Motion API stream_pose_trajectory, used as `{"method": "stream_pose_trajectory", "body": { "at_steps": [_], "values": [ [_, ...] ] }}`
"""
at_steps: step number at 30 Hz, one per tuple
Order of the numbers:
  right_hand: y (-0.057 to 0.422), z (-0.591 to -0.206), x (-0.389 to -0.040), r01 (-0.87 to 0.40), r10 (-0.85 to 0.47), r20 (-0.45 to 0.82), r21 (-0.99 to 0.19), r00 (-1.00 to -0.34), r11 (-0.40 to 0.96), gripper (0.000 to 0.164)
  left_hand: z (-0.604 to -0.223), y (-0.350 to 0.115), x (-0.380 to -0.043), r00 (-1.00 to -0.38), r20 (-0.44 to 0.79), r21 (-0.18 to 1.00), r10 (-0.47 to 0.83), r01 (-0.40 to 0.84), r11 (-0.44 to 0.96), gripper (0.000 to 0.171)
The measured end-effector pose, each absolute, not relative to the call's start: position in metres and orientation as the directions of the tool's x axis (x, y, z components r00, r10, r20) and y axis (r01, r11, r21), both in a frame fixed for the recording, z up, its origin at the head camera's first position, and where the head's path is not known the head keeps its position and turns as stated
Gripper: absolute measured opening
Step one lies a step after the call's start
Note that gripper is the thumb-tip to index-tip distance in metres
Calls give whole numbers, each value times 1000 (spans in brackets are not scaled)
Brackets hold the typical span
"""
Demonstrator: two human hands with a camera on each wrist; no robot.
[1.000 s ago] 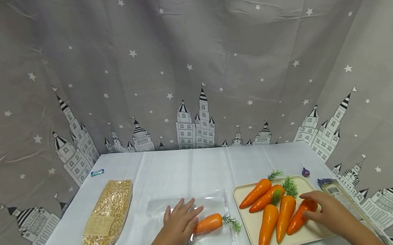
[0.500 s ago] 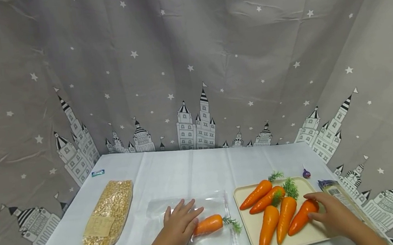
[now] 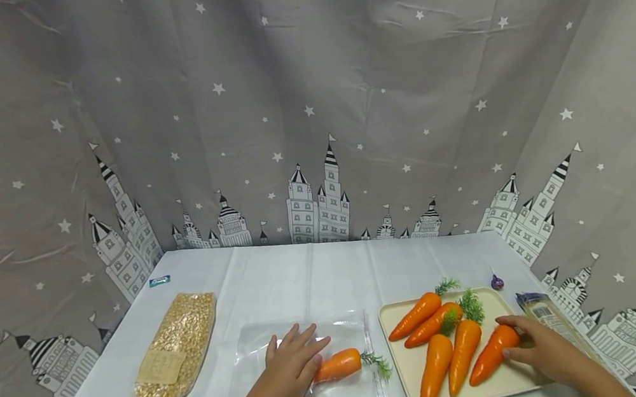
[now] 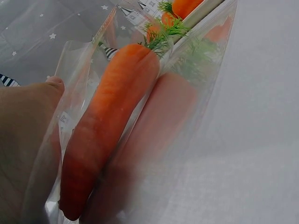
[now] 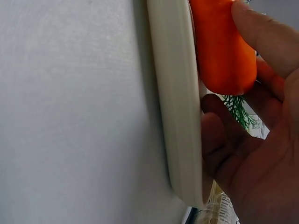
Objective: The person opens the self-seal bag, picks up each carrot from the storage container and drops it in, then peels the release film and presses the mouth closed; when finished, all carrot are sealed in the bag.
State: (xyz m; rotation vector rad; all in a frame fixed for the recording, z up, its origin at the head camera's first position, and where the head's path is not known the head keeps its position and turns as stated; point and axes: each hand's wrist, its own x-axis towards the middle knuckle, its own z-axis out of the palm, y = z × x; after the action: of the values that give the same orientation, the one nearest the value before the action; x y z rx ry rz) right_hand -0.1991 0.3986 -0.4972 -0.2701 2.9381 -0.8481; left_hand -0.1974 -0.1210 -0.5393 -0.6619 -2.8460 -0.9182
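My left hand (image 3: pixel 290 370) rests flat with spread fingers on a clear plastic bag (image 3: pixel 284 327) at the front middle of the table. A carrot (image 3: pixel 338 364) lies in the bag, its leafy top poking out at the zip edge; the fingertips lie by its body. In the left wrist view this carrot (image 4: pixel 112 107) shows through the plastic. My right hand (image 3: pixel 541 344) grips the thick end of a leafless carrot (image 3: pixel 491 357) between thumb and fingers, over the beige tray (image 3: pixel 486 392). Beside it on the tray lie several other carrots (image 3: pixel 464 354).
A bag of yellow kernels (image 3: pixel 179 340) lies at the left, with a small blue-green packet (image 3: pixel 160 281) behind it. Right of the tray are a long clear package (image 3: pixel 553 313) and a small purple item (image 3: pixel 497 282). A grey printed curtain (image 3: pixel 307 84) hangs behind the table.
My right hand has shifted slightly to the right, and the carrot in it has moved the same way, apart from its neighbour. The left hand stays put on the bag.
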Motion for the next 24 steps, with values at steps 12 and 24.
{"method": "stream_pose_trajectory", "body": {
  "at_steps": [12, 24],
  "values": [
    [405, -497, -201, -130, -200, -60, -578, -978, 805, 65, -538, -122, -197, -902, 200, 542, 384, 428, 723, 39],
    [405, -498, -197, -83, -138, -58, -551, -989, 831, 60, -536, -122, -196, -903, 197, 543, 383, 426, 724, 38]
  ]
}}
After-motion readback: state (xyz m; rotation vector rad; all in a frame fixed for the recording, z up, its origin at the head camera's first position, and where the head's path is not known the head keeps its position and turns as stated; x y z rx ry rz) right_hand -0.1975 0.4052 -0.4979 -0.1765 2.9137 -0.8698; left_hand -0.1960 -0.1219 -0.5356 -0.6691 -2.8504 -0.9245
